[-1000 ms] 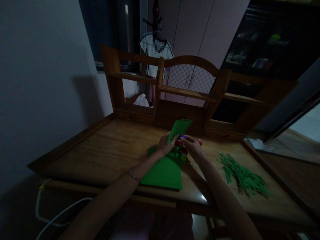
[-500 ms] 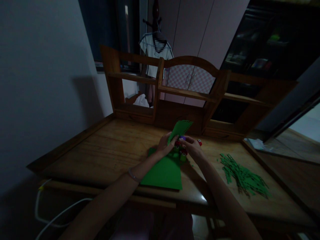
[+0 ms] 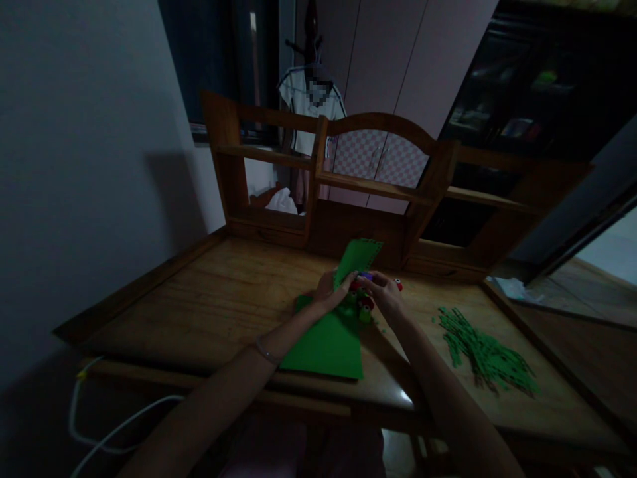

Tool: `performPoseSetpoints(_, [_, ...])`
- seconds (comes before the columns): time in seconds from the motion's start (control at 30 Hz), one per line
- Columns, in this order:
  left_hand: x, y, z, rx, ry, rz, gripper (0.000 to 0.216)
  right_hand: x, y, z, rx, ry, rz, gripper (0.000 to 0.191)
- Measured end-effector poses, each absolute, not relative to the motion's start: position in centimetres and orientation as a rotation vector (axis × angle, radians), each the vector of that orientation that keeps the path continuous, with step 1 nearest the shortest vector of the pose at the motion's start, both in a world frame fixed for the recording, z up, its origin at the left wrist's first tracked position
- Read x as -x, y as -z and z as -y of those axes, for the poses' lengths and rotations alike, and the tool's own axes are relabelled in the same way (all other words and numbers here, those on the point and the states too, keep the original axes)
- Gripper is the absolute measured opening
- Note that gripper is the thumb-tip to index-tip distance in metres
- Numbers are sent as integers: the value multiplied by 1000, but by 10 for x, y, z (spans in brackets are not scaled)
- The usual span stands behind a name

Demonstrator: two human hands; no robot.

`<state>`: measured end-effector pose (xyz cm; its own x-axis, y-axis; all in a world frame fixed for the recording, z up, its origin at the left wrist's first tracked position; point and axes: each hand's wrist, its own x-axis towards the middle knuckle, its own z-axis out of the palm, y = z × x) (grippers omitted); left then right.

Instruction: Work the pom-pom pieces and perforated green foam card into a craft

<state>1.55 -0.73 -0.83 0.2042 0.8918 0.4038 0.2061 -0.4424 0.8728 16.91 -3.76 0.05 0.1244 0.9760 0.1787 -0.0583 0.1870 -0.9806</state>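
Note:
My left hand [image 3: 332,292] is closed on an upright green sheet [image 3: 359,257] with a row of notches or holes along its far edge. My right hand [image 3: 387,291] pinches a small purple piece [image 3: 367,275] close to my left fingertips. Just below the hands sit several small red and green pieces [image 3: 365,309] with pale round spots, partly hidden by my fingers. A larger flat green sheet [image 3: 323,345] lies on the desk under my left forearm. Beyond my right hand is a small red piece [image 3: 399,284].
Many thin green strips [image 3: 485,352] lie piled on the right of the wooden desk [image 3: 199,299]. A wooden shelf unit [image 3: 368,182] rises along the desk's back edge. At the lower left hangs a white cable [image 3: 119,421]. A pale plastic bag [image 3: 510,287] rests beyond the right edge.
The purple piece shows more plainly between my hands, and my right fingers have shifted slightly around it. The upright green sheet has hardly moved.

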Motion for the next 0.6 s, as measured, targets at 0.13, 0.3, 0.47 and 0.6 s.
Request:
performPoseSetpoints(0.13, [-16,9,5,-1905,-1263,-971,33,-169,2,38,1080,-1076,1119,30])
performPoseSetpoints(0.3, [-11,8,0,-2126,-1319,-893,25,-169,1,39,1122,-1122,1121,33])
performPoseSetpoints(0.47, [-11,5,2,-1975,-1312,-1001,32,-167,-3,38,1026,-1162,1072,34])
performPoseSetpoints(0.6, [-12,1,6,-1753,-1305,-1062,38,-168,-4,35,971,-1210,975,33])
